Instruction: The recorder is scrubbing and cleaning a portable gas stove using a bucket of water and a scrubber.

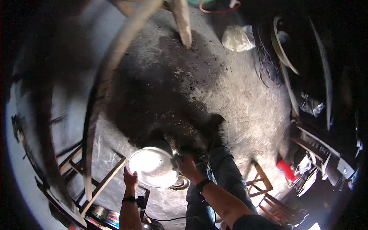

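Note:
A round white basin or tray [153, 166], brightly lit, is in front of my legs, with small dark specks on its surface. My left hand [131, 177] is at its left rim, thumb towards the rim and fingers raised; whether it grips the rim is unclear. At the right rim, my right hand [184, 165] has bent fingers in shadow, and its hold cannot be made out. Just below the right hand, a dark ring-shaped thing [181, 183] shows partly behind the basin.
Wooden frames [105, 185] stand at the left, near printed tins [112, 219]. To the right are a small wooden stool [263, 181] and a red object [286, 171]. A clear plastic bag [238, 38] and loose cables [268, 70] lie farther off. A dark stain covers part of the floor.

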`<state>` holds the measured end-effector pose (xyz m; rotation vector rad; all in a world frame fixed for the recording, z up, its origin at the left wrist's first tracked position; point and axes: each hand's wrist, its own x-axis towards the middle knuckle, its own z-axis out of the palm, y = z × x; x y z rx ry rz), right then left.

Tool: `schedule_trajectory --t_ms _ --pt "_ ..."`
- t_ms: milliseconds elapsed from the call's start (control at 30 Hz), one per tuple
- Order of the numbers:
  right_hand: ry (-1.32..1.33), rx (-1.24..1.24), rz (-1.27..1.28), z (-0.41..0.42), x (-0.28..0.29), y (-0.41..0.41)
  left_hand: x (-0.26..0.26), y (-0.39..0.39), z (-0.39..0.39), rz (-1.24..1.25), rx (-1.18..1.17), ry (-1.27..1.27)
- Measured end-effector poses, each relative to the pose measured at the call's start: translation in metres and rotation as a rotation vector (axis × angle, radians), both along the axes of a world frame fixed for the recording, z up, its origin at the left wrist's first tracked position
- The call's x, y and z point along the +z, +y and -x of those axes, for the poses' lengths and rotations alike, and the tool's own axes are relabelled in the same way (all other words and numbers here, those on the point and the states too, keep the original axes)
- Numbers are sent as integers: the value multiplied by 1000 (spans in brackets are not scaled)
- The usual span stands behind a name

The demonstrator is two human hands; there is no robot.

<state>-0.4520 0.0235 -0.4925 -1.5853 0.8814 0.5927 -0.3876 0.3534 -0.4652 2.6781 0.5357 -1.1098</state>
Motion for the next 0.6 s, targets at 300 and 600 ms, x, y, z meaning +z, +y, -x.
schedule_trajectory --t_ms 300,600 --pt "153 -196 -314 15 -23 46 -65 80 0 -30 102 6" --pt "200 -518 -258 2 -29 6 -43 -9 -59 -92 -300 -35"
